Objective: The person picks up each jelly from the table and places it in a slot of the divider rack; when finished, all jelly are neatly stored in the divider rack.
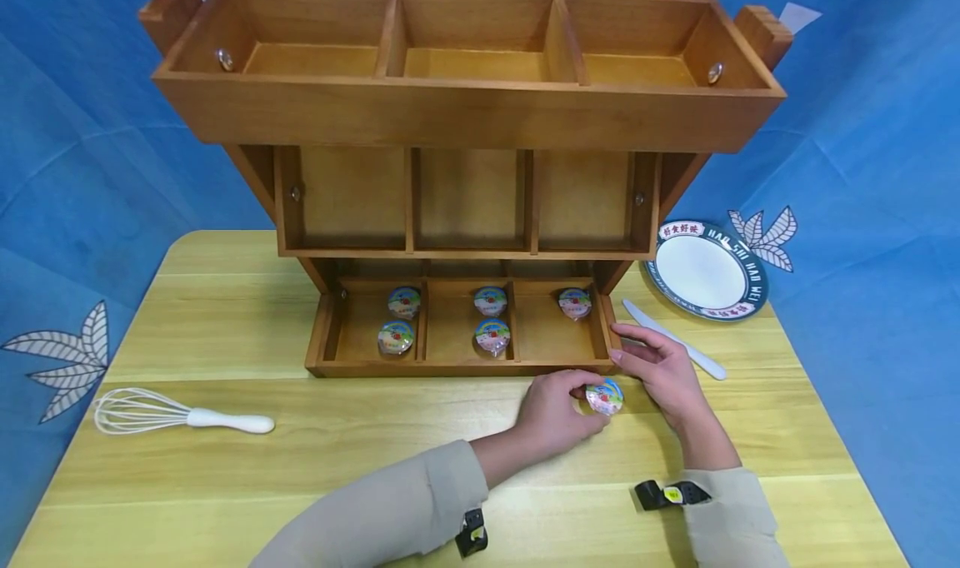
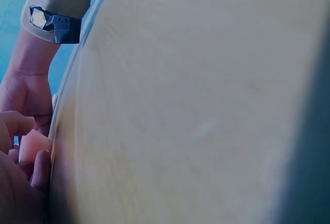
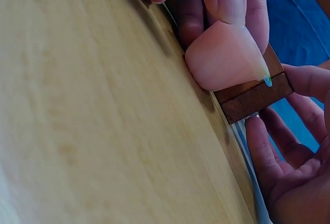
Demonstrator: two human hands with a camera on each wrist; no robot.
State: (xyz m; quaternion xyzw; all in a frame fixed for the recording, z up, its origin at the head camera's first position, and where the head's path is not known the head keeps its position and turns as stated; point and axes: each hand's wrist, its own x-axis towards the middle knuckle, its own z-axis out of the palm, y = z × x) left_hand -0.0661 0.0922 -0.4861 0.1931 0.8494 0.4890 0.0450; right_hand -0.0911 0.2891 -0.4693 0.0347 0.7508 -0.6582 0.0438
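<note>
In the head view my left hand (image 1: pixel 558 414) pinches a jelly cup (image 1: pixel 604 396) with a printed lid, just in front of the bottom tray (image 1: pixel 465 370) of a wooden rack. The cup's pink body (image 3: pixel 224 56) shows in the right wrist view, tipped on its side. My right hand (image 1: pixel 663 376) touches the tray's right front corner with thumb and fingertips. Within that tray, the left compartment holds two jelly cups (image 1: pixel 395 337), the middle holds two (image 1: pixel 492 336), and the right holds one (image 1: pixel 575 303). In the left wrist view, the cup (image 2: pixel 35 144) is partly hidden by fingers.
The rack's top tray (image 1: pixel 465 118) overhangs the middle tray (image 1: pixel 465 252) and bottom one. Right of the rack are a white knife (image 1: pixel 708 363) and a round plate (image 1: pixel 701 272) with a dark patterned rim. A white whisk (image 1: pixel 225 420) lies at the table's left.
</note>
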